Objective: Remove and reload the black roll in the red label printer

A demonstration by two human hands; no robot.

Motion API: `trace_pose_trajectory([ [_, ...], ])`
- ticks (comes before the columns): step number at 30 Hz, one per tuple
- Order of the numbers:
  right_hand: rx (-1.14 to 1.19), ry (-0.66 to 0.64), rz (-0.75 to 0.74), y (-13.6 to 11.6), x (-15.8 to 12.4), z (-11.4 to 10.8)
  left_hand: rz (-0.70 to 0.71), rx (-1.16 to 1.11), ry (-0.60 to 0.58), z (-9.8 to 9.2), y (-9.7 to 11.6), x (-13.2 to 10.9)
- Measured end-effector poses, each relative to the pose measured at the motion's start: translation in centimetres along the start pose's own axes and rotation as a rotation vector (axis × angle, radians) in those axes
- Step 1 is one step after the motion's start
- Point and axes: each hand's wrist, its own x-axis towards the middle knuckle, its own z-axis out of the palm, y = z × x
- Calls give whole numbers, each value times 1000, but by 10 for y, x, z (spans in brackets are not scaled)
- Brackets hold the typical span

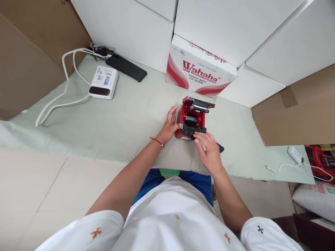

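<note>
A small red machine (pixel 180 134) with black parts inside, which looks like a label or receipt printer, stands on the cloth-covered table with its lid (pixel 199 103) raised. My left hand (pixel 169 127) grips its left side, the thumb over the front left corner and the fingers along the wall. With stretched fingers, my right hand (pixel 208 146) touches the black front part (pixel 192 132) of the machine. A dark object (pixel 221 148) shows partly from behind that hand; its kind is hidden.
Behind the machine stands a Wahaha water carton (pixel 201 71) against white boxes (pixel 209 24). A white device (pixel 104 82) with a cable, a black phone-like slab (pixel 126 67) and keys (pixel 101 50) lie back left. Brown cartons (pixel 298 104) flank the table (pixel 125 122).
</note>
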Motion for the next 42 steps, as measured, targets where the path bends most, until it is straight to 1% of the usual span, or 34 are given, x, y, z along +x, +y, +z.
trace_pose_trajectory([
  [3, -21, -47, 128, 5, 41, -12, 8, 2, 20, 3, 3, -1],
  [5, -148, -124, 200, 7, 73, -13, 1, -3, 33, 5, 4, -1],
  [7, -328, -280, 225, 6, 106, -6, -4, -15, 42, 6, 4, -1],
  [9, -496, -466, 250, 2, 133, 3, -8, -22, 41, 6, 3, 0],
  [11, -617, -608, 290, -2, 152, 12, -11, -19, 34, 6, 3, 1],
  [12, -655, -654, 311, -4, 157, 15, -12, -14, 31, 5, 3, 1],
  [14, -685, -687, 325, -7, 160, 18, -11, -8, 35, 5, 3, 1],
  [16, -659, -641, 300, -8, 153, 15, -12, -13, 50, 6, 3, 0],
  [19, -508, -470, 263, -5, 129, -2, -20, -26, 56, 6, 4, 0],
  [21, -280, -347, 291, 0, 107, -23, -22, -25, 51, 6, 4, 1],
  [23, 36, -255, 344, 6, 83, -49, -24, -27, 55, 6, 4, 1],
  [25, 319, -198, 394, 15, 57, -74, -27, -31, 59, 6, 3, 1],
  [27, 478, -179, 474, 27, 33, -92, -27, -36, 55, 6, 3, 2],
  [28, 519, -187, 518, 34, 22, -96, -27, -43, 53, 6, 3, 2],
  [29, 540, -208, 558, 42, 12, -96, -28, -54, 53, 6, 3, 2],
  [31, 548, -267, 613, 58, -3, -86, -33, -73, 57, 6, 2, 2],
  [34, 510, -329, 653, 78, -16, -54, -35, -55, 67, 5, 0, 3],
  [36, 416, -311, 648, 87, -20, -34, -32, -36, 71, 5, -2, 3],
  [38, 270, -253, 611, 94, -24, -23, -29, -20, 71, 4, -3, 3],
  [40, 109, -190, 568, 102, -27, -22, -29, 5, 67, 3, -3, 3],
  [42, -54, -160, 552, 110, -33, -28, -30, 28, 64, 3, -3, 2],
])
